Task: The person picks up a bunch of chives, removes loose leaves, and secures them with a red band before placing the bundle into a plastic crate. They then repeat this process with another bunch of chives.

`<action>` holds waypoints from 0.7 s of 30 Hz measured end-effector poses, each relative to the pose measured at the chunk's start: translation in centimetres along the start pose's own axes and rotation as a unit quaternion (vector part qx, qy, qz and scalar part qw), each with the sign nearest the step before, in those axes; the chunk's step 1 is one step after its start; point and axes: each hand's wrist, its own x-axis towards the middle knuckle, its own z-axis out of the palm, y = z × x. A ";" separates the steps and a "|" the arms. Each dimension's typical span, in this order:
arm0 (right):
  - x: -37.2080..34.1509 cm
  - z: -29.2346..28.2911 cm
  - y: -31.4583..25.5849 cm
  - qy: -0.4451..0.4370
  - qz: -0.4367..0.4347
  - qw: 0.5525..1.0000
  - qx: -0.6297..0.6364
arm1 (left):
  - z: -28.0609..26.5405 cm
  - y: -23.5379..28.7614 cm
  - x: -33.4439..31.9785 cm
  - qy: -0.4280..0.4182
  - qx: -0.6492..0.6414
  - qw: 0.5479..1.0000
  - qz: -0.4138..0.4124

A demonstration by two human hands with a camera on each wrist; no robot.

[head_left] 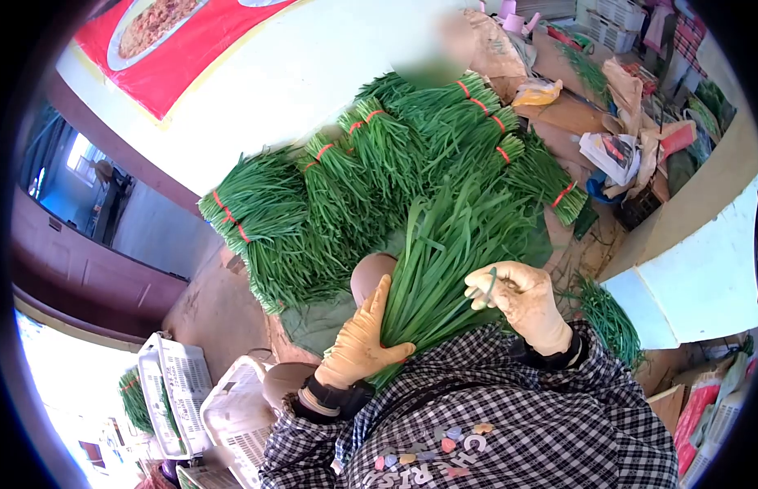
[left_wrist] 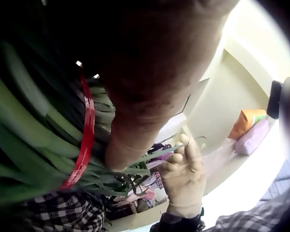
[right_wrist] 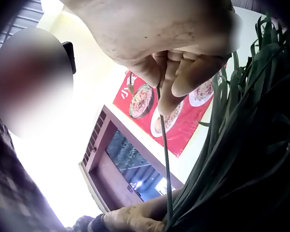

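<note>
A bundle of garlic chives (head_left: 444, 253) lies over the lap, its long leaves fanned away from the body. The gloved left hand (head_left: 354, 346) holds it near the lower end, thumb across the front. A red tie (left_wrist: 87, 128) circles this bundle in the left wrist view. On the bundle's right side, the gloved right hand (head_left: 529, 306) is raised above the leaves. Between its thumb and fingers it pinches a single chive leaf (right_wrist: 165, 150), which runs down to the bundle in the right wrist view.
Tied chive bundles (head_left: 273, 200) are piled ahead on a green sheet (head_left: 314, 322). White plastic crates (head_left: 239, 403) stand at lower left. Loose chives (head_left: 611, 322) lie by a pale blue panel (head_left: 688, 269) at right. Paper and bags (head_left: 611, 159) clutter the far right.
</note>
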 end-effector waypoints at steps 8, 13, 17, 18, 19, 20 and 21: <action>-0.9 3.1 2.4 -0.053 -0.354 0.922 -0.145 | 2.5 1.3 0.7 0.071 0.179 0.981 -0.010; -1.4 2.2 -2.3 -0.118 -0.288 0.943 -0.118 | 3.4 1.6 1.3 0.097 0.220 0.970 -0.020; -1.6 -0.8 -6.9 0.014 -0.060 0.997 -0.051 | 2.5 1.1 0.7 0.093 0.112 0.989 0.007; -1.6 -2.6 -7.4 0.039 0.024 0.999 -0.015 | 2.4 0.5 0.2 0.105 0.063 0.992 0.033; -1.8 -4.8 -7.5 0.063 0.043 0.997 -0.008 | 2.5 -0.5 0.1 0.111 0.056 0.991 0.058; -2.2 -7.4 -7.3 0.089 0.066 0.992 -0.067 | 2.7 -1.5 -0.1 0.113 0.048 0.989 0.079; -3.0 -10.4 -6.8 0.103 0.116 0.984 -0.092 | 2.9 -1.9 -0.4 0.100 0.015 0.992 0.074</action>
